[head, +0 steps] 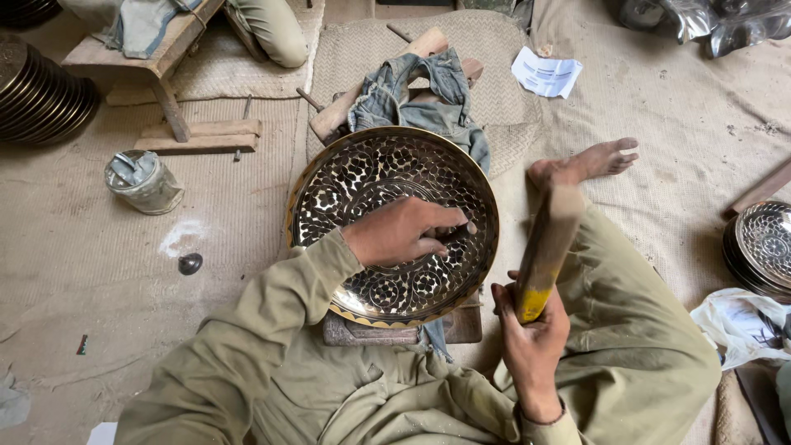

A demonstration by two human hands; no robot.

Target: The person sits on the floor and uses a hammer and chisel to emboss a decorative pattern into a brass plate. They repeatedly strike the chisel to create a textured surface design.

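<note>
- At the left edge of the floor mat (pixel 99 272), a stack of dark metal plates (pixel 37 95) is lying well apart from the work, with a small tin can (pixel 144 181) nearer in.
- Near the mat's centre, the engraved brass tray (pixel 394 224) is resting tilted on a wooden block (pixel 395 328), over a blue cloth (pixel 420 95).
- On the tray's inner face, the left hand (pixel 400 232) is clenching around a small punch (pixel 457 231); the tip is hidden. Judged: keeping this hand braced on the metal is steadying the punch.
- Just right of the tray's rim, the right hand (pixel 531 334) is gripping a wooden mallet (pixel 548 247), its head raised.
- Judged: striking squarely onto the punch head is avoiding slips across the pattern.
- At the right edge, more patterned plates (pixel 762 247) are sitting stacked.
</note>
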